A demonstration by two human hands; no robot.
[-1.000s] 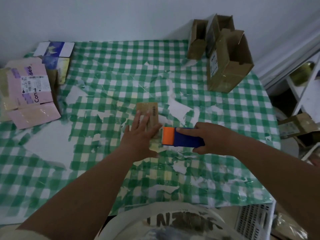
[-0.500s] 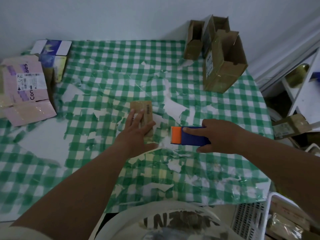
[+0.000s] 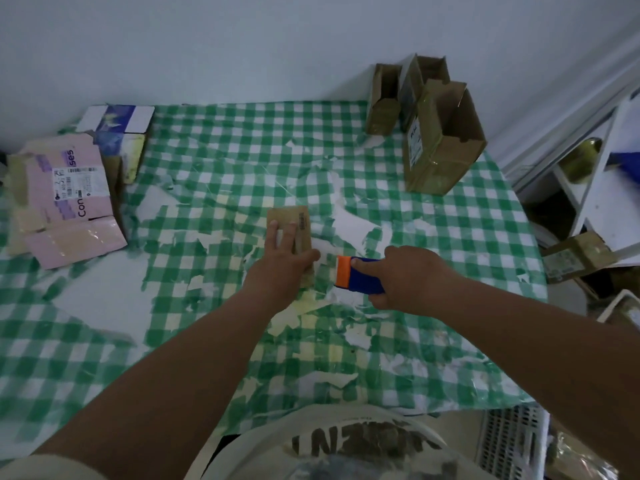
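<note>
A small flat brown cardboard box lies in the middle of the table, which wears a worn green-and-white checked cloth. My left hand rests flat on the box with straight fingers and covers its near half. Just to the right, my right hand grips a blue tool with an orange front end, index finger laid along its top. The orange end points at the box's right side, a short gap away from it.
Three open brown cartons stand at the far right of the table. Flattened pink cardboard and a blue-and-white box lie at the far left. A white shelf and a white crate sit to the right.
My right hand has drawn the blue tool rightward, away from the box, opening a gap. My left hand stays pressed on the box.
</note>
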